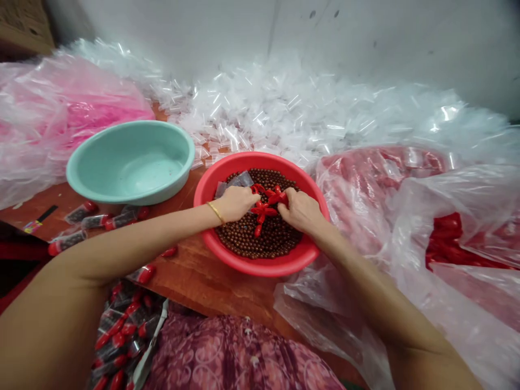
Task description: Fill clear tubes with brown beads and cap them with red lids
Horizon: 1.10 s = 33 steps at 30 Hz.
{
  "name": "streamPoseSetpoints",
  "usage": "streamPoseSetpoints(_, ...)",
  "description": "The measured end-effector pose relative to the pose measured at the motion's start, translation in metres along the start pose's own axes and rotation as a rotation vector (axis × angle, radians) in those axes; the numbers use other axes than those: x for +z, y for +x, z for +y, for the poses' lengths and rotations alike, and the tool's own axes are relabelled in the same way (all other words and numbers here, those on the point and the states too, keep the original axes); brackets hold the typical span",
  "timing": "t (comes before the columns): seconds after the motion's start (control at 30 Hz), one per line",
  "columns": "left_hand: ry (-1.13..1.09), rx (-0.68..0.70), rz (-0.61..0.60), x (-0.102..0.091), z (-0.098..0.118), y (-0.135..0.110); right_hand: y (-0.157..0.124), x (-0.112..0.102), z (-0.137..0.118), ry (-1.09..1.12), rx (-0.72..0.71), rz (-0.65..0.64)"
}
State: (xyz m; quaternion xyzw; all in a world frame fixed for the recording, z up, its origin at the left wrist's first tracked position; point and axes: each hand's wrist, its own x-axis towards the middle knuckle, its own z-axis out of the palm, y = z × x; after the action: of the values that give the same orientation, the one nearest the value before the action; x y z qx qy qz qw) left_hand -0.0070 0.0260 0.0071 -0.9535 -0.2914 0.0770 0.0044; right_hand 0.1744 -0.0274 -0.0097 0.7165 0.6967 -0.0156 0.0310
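Observation:
A red basin [260, 266] full of small brown beads [264, 246] stands in front of me. Over the beads, my left hand [235, 203] is closed, its fingertips against the red plastic pieces; what it pinches is hidden. My right hand [303, 210] has its fingers closed on a red plastic piece [278, 195]. Between the hands lies another red plastic piece [263, 211], on top of the beads. Several clear plastic tubes [244, 179] rest in the basin behind my left hand.
A pale green basin [130, 168] stands to the left. Bead-filled tubes with red ends [97, 221] lie before it; more fill a bag [122, 336] below. Clear tubes [284, 108] are heaped along the wall. Plastic bags [365, 189] of red pieces lie right, pink ones [105, 114] left.

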Motion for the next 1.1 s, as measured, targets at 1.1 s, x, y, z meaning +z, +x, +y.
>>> streamPoseSetpoints(1.1,-1.205,-0.192,-0.237,0.046,0.046,0.067,0.010,0.007,0.019,1.153,0.151,0.393)
